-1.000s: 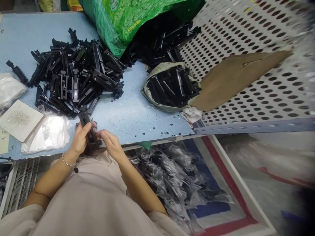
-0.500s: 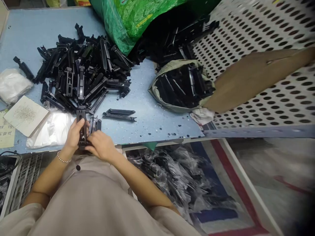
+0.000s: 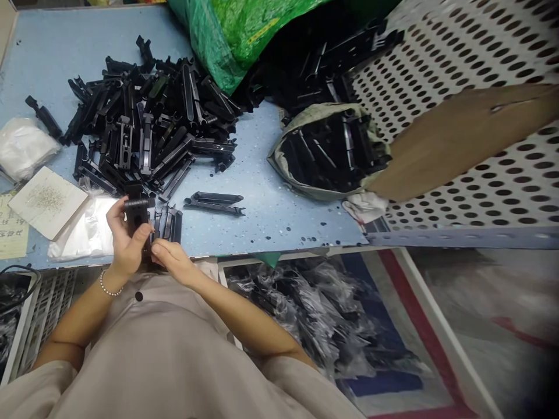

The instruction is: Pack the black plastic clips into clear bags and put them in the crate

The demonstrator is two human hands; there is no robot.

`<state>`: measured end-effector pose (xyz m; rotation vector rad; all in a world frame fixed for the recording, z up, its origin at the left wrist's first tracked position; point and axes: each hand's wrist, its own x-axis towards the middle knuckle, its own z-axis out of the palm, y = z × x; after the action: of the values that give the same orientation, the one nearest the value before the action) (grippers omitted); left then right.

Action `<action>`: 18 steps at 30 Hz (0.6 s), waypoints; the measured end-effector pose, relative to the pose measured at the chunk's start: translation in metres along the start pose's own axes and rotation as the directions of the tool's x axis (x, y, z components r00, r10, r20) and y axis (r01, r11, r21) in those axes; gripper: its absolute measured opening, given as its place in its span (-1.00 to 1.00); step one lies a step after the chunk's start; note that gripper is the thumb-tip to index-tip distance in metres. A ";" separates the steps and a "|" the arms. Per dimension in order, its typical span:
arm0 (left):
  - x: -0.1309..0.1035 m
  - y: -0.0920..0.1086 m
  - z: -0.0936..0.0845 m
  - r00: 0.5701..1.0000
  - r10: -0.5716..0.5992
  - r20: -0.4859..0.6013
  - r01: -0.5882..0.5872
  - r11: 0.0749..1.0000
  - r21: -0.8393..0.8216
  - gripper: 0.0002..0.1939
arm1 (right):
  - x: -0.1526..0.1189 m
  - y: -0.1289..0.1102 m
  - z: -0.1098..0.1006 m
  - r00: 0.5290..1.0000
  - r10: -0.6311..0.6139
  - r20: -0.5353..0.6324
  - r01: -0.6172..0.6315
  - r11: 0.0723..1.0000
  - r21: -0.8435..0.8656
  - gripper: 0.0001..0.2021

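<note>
My left hand is closed around a black plastic part at the table's front edge, thumb across its face. My right hand is closed at the lower end of the same part, thumb and fingers pressed together there; that end is mostly hidden. Just beyond my right hand, a few similar black parts stand side by side on the table. Two more slim black pieces lie to their right. A large heap of black plastic parts spreads behind my hands.
White plastic bags and a pale square plate lie at left. A green sack and an open cloth bag of black parts stand right of the heap, beside a perforated panel. Below sits a bin of plastic-wrapped parts.
The black part has been turned in my left hand, so another face shows. My left fingers have shifted around it. My right hand has moved slightly down and left.
</note>
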<state>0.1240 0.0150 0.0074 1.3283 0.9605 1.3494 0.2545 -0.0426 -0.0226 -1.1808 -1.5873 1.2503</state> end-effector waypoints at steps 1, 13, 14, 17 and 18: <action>0.002 0.000 -0.001 0.997 -0.069 0.029 0.070 0.997 -0.030 -0.46 | 0.001 -0.003 -0.002 1.000 -0.026 0.013 0.026 0.999 -0.035 -0.51; -0.003 -0.001 -0.009 0.971 0.227 -0.082 -0.204 0.952 0.227 -0.29 | 0.010 -0.016 -0.010 0.979 0.145 0.142 -0.153 0.987 0.049 -0.54; 0.000 0.002 -0.010 0.991 0.100 -0.088 -0.084 0.983 0.164 -0.37 | 0.010 -0.018 -0.014 0.993 0.025 0.117 -0.014 0.996 -0.090 -0.54; 0.010 0.010 -0.009 0.961 -0.273 -0.040 0.271 0.961 -0.060 -0.53 | 0.013 -0.017 -0.026 0.927 -0.342 0.157 0.373 0.776 -0.509 -0.58; 0.011 0.011 -0.008 0.937 -0.349 -0.013 0.346 0.932 -0.111 -0.55 | 0.014 -0.016 -0.028 0.892 -0.407 0.197 0.441 0.687 -0.578 -0.59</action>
<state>0.1159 0.0239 0.0198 1.0014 1.0733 1.1337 0.2742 -0.0235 -0.0005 -1.0438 -2.2473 0.4582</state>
